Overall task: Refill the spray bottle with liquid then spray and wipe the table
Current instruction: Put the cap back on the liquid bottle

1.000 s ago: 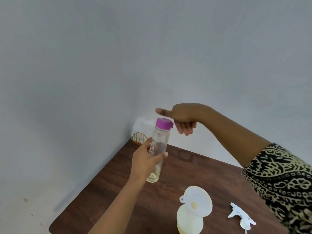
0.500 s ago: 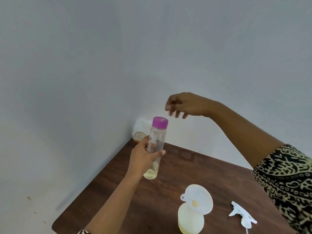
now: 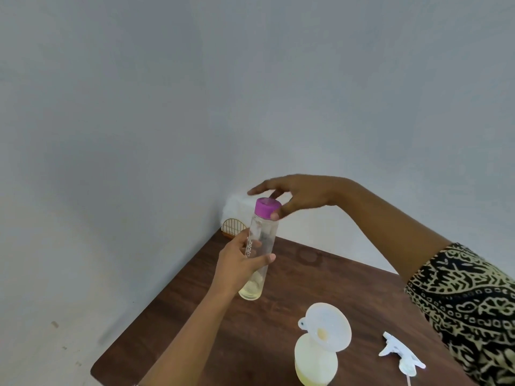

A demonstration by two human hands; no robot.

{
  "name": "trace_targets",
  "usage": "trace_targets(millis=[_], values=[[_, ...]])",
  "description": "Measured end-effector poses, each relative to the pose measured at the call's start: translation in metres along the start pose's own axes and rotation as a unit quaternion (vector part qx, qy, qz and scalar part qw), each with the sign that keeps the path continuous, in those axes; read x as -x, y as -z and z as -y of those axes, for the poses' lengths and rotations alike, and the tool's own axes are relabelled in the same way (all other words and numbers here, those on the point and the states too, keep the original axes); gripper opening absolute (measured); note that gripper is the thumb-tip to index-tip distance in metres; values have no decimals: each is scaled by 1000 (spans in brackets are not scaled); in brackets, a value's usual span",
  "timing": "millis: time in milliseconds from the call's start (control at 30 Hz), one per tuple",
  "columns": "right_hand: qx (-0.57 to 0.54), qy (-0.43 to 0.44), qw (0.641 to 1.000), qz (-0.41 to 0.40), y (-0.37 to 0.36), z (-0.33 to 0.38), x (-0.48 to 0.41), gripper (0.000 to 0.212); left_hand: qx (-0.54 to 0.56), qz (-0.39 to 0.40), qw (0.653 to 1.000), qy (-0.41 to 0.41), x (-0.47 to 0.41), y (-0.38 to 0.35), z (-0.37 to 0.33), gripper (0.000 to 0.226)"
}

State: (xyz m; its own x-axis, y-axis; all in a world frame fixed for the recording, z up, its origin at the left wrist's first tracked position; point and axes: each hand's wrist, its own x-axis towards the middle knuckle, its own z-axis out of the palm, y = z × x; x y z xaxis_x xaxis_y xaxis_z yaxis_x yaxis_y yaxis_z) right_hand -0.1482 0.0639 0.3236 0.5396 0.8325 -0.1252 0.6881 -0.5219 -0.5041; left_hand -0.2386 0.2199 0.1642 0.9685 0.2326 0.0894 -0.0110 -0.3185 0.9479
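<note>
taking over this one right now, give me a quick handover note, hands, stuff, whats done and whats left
Left hand: holds the clear refill bottle by its middle, near upright; a little pale liquid sits at its bottom.
Right hand: on the purple cap, thumb at its side, fingers across the far side. The cap is on.
Spray bottle: stands on the table, white funnel in its neck. The spray head lies beside it, to its right.
Done: head off, funnel in.
Left: uncap, pour, refit head, spray, wipe.
</note>
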Motion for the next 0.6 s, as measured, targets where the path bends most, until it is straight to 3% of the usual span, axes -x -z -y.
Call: trace_targets(millis=[133, 233, 400, 600], values=[[17, 12, 999, -33, -7, 3, -6, 47, 8, 2, 1000, 7, 3, -2, 2, 62], [25, 19, 998, -56, -16, 2, -9, 43, 46, -5, 999, 6, 9, -6, 2, 50], [172, 64, 976, -118, -34, 2, -12, 47, 52, -43, 998, 3, 14, -12, 3, 44], [187, 23, 969, -162, -48, 4, -15, 53, 40, -71, 997, -9, 16, -21, 8, 44]])
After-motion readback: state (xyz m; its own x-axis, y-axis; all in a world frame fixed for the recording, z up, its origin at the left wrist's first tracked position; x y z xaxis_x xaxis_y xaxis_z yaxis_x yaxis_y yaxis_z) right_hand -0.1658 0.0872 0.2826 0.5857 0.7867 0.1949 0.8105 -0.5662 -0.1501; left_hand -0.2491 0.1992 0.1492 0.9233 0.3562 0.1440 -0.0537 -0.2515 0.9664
